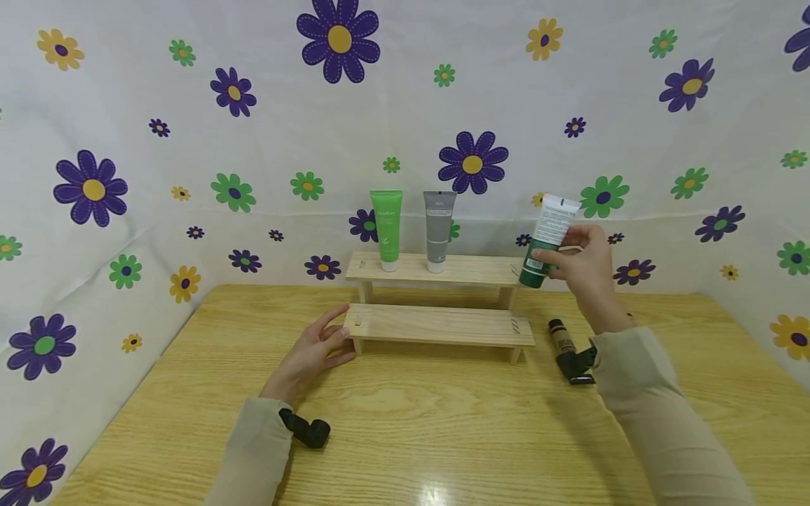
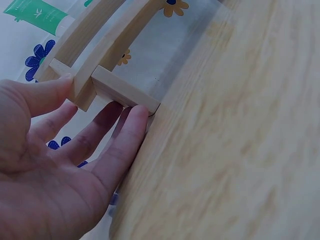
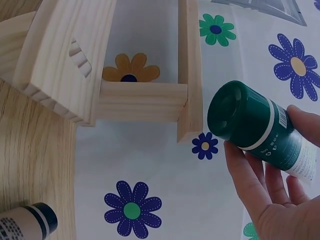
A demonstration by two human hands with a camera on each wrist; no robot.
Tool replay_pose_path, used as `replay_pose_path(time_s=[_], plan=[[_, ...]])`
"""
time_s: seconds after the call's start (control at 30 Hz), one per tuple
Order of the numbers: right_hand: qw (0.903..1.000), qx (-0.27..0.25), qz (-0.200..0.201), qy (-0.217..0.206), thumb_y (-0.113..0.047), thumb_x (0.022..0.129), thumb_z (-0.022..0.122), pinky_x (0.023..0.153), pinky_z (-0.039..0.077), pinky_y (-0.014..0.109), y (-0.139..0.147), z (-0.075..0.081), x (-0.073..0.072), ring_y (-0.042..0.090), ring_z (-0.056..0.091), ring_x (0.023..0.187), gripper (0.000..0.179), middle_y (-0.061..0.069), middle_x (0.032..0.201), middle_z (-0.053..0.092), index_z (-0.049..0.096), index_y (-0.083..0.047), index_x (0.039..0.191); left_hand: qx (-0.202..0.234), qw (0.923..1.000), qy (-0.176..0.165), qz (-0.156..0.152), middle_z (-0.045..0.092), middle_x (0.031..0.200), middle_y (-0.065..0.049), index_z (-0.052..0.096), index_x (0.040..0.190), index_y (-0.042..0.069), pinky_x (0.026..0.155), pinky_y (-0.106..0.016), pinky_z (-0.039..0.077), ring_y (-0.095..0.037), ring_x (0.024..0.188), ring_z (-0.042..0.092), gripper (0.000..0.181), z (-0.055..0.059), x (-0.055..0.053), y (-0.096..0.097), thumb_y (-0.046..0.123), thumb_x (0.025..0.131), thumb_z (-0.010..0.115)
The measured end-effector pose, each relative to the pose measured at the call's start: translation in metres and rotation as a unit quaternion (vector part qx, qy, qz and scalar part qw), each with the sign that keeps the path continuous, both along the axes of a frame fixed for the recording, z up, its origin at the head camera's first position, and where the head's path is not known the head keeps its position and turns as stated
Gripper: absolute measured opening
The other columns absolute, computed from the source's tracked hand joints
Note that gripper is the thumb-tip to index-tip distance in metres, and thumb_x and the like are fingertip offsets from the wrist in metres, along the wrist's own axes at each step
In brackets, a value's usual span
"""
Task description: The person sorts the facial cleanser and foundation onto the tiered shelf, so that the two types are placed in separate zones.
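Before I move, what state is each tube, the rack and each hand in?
Rack: standing
Lime tube: upright on its cap
Grey tube: upright on its cap
White-green tube: held tilted, cap down
Brown tube: lying, capped
Left hand: touching rack's left end
Right hand: gripping white-green tube

Head: beige tube point(image 1: 561, 337) part-hidden behind black wrist camera point(image 1: 574, 362) | white-and-green tube point(image 1: 547, 230), lettering too small to read | left wrist: light-green tube point(image 2: 37, 15) cut by corner, tabletop point(image 2: 240, 150) blurred | right wrist: beige tube cut by left edge
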State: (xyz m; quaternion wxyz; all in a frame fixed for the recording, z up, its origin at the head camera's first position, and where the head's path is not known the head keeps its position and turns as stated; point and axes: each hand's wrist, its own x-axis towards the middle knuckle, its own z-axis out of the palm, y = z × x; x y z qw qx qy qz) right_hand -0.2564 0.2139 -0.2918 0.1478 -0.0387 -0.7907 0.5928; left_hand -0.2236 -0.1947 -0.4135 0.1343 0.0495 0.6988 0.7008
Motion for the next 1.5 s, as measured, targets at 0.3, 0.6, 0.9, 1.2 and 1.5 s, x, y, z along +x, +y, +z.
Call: replay_pose_path(time_s=[0.3, 0.6, 0.9, 1.2, 1.5], plan=[[0.9995, 0.009, -0.011, 0.027, -0.004, 0.09, 0.077, 0.074, 0.054, 0.015, -0.01, -0.001, -0.007, 0.011, 0.052, 0.095, 0.062, 0.003, 0.112, 0.048, 0.036, 0.004, 0.135, -0.002, 1.0, 0.001, 0.0, 0.036, 0.15, -0.032, 0.019, 0.163, 0.01, 0.105, -0.049, 0.048, -0.044, 0.133, 0.045, 0.056, 0.001, 0.001, 0.0, 0.007, 0.111, 0.038], [0.998, 0.05, -0.034, 0.021, -0.004, 0.089, 0.078, 0.083, 0.052, 0.024, -0.024, -0.006, -0.012, 0.017, 0.053, 0.1, 0.063, 0.01, 0.12, 0.051, 0.037, 0.005, 0.136, -0.003, 1.0, 0.001, 0.002, 0.037, 0.15, -0.033, 0.02, 0.163, 0.01, 0.105, -0.049, 0.048, -0.045, 0.133, 0.045, 0.056, 0.001, 0.0, 0.001, 0.007, 0.111, 0.039], [0.9956, 0.052, -0.037, 0.069, 0.003, 0.086, 0.078, 0.09, 0.051, 0.03, -0.04, -0.009, -0.018, 0.024, 0.055, 0.102, 0.062, 0.021, 0.122, 0.054, 0.038, 0.008, 0.132, -0.004, 1.0, 0.002, 0.004, 0.041, 0.147, -0.031, 0.02, 0.163, 0.011, 0.103, -0.046, 0.05, -0.038, 0.128, 0.051, 0.055, 0.0, 0.0, 0.001, 0.008, 0.111, 0.039], [0.9941, 0.055, -0.033, 0.088, 0.004, 0.085, 0.079, 0.092, 0.048, 0.035, -0.056, -0.012, -0.025, 0.032, 0.055, 0.106, 0.06, 0.024, 0.12, 0.055, 0.038, 0.007, 0.13, -0.004, 1.0, -0.006, 0.004, 0.041, 0.147, -0.031, 0.02, 0.163, 0.012, 0.103, -0.046, 0.05, -0.042, 0.13, 0.05, 0.056, -0.001, -0.001, 0.0, 0.008, 0.111, 0.039], [0.9881, 0.074, -0.033, 0.131, 0.007, 0.085, 0.078, 0.093, 0.047, 0.041, -0.068, -0.018, -0.028, 0.035, 0.056, 0.106, 0.057, 0.026, 0.12, 0.055, 0.039, 0.009, 0.126, 0.001, 0.9999, -0.011, 0.002, 0.042, 0.147, -0.029, 0.021, 0.163, 0.014, 0.102, -0.043, 0.051, -0.041, 0.13, 0.05, 0.056, -0.001, -0.001, -0.001, 0.008, 0.111, 0.04]])
